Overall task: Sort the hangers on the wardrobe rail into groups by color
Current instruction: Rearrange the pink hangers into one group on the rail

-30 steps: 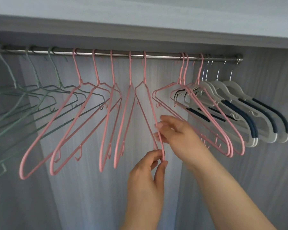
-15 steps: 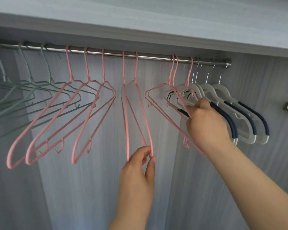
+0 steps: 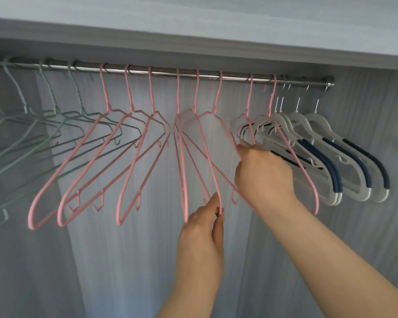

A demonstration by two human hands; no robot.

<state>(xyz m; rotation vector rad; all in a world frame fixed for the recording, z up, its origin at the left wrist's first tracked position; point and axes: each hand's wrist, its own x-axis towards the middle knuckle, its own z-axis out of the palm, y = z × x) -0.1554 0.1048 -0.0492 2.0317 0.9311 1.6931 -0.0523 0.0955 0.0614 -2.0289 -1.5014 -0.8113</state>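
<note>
I look up into a wardrobe at a round steel rail that runs left to right under a pale grey top board.

Three colours hang from it:
- **Left:** thin sage-green wire hangers.
- **Middle:** pink coated-wire hangers.
- **Right end:** thick white plastic hangers with navy grip strips.

The left hand pinches the bottom corner of the nearest middle pink hanger between thumb and fingertips. That hanger sits almost edge-on to me, with its long side running steeply down from the rail into the pinch.

The right hand is higher and further right. Its fingers curl round the wire of a stray pink hanger and grasp it. A second stray pink hanger hangs just beside that one. I cannot tell whether the hand holds it too.

Both strays lie across the front of the white hangers, touching or overlapping them. A stretch of bare rail separates their hooks from the main pink group, which lies to the left of the right hand.

I judge that the right hand is the nearer one for the coming move, a slide to the left along the rail's axis. The bare stretch gives room for that. To the right, the white hooks crowd up against the rail's end bracket, so there is little room there. The overlapping frames could snag as the strays come away.
</note>
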